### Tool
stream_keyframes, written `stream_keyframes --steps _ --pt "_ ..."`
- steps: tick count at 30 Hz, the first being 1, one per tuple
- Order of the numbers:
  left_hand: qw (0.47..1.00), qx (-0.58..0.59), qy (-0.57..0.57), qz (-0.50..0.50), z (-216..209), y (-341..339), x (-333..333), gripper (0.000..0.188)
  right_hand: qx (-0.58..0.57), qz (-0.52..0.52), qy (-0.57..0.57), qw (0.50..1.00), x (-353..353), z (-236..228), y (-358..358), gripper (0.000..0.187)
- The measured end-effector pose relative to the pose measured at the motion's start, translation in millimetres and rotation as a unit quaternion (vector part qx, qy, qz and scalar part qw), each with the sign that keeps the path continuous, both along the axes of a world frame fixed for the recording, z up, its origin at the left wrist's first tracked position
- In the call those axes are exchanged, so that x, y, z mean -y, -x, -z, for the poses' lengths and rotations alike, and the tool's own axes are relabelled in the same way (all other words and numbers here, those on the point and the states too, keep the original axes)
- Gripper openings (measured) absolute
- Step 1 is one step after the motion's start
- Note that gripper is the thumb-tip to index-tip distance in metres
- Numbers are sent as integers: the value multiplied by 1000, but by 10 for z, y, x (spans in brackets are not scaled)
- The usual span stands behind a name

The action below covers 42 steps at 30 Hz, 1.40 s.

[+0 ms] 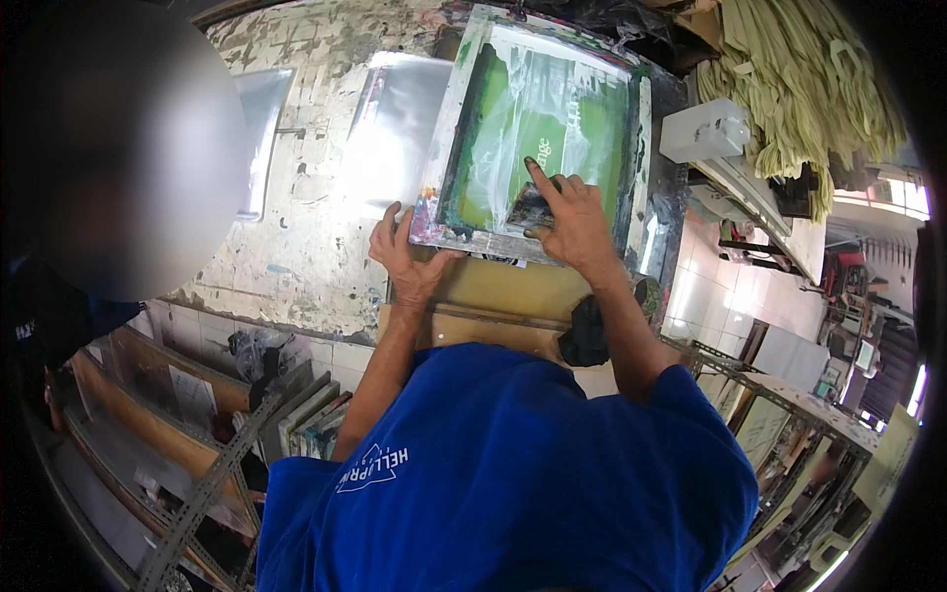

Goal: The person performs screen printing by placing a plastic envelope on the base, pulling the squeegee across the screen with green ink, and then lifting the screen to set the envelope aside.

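Note:
A screen printing frame [440, 138] with green mesh [600, 123] lies in front of me, streaked with whitish smears. Pale lettering shows in the mesh's middle. My left hand [406, 259] straddles the frame's near left corner, thumb along the near edge and fingers by the left side. Over the near part of the mesh, my right hand [574, 219] stretches its index finger toward the lettering. Its thumb and other fingers close round a dark, ink-stained flat piece [531, 205], whose kind is partly hidden. Dark stains mark the right fingertips.
Clear shiny sheets [390, 133] lie left of the frame on the paint-stained table [296, 212]. A white plastic container [705, 130] stands right, below hanging yellowish strips [799, 79]. Metal racks [212, 483] flank me. A blurred shape [128, 148] covers the far left.

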<state>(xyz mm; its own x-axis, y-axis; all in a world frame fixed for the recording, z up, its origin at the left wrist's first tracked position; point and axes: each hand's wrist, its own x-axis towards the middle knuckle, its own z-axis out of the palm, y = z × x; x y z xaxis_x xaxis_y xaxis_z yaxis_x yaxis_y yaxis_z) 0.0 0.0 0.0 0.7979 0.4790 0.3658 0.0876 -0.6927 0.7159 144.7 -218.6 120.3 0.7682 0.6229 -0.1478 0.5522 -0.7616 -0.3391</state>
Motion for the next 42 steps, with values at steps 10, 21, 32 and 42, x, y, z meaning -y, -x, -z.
stream_keyframes --steps 10,21,32,42 --pt "999 -46 -20 -15 31 8 -26 90 113 54 -41 991 -107 524 -472 92" --pt "999 -39 -8 -15 5 22 -8 97 165 46 -151 974 -60 521 -1726 68" --pt "1000 -2 15 -8 143 71 -26 101 214 13 -102 971 -38 284 -789 28" --pt "990 105 97 -9 -1337 -532 66 87 360 20 -178 916 -31 -1039 -30 36"
